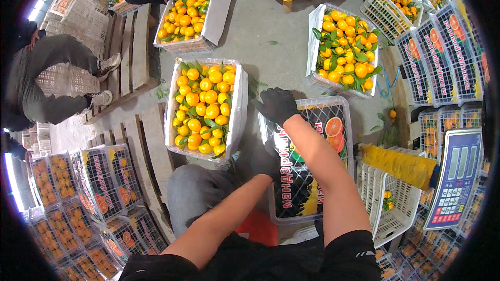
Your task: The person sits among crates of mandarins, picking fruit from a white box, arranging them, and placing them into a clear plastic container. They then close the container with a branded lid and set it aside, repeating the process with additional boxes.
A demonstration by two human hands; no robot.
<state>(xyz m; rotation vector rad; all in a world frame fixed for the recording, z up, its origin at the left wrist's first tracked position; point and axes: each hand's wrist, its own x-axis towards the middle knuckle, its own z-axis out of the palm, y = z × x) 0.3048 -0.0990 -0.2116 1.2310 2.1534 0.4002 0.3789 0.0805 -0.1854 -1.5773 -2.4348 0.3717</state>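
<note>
Before me stands a clear plastic crate (345, 160) with a printed lid showing citrus fruit and writing under a lattice pattern. My right hand (279, 105), in a dark glove, is over the crate's far left corner, thumb spread from the fingers. It has no visible object in it. My left hand (265, 160), also gloved, is at the crate's left side; its fingers are partly hidden, so its grip is unclear. Left of both hands, an uncovered crate of mandarins (205, 105) with green leaves has a white liner folded over its side.
Two more open mandarin crates (185, 17) (343, 47) stand farther off. At right are a scale display (455, 179), a yellow-wrapped post (398, 164) and a white basket (390, 203). Wooden pallets (131, 54) and stacked crates (93, 179) lie left, near a person's legs (58, 74).
</note>
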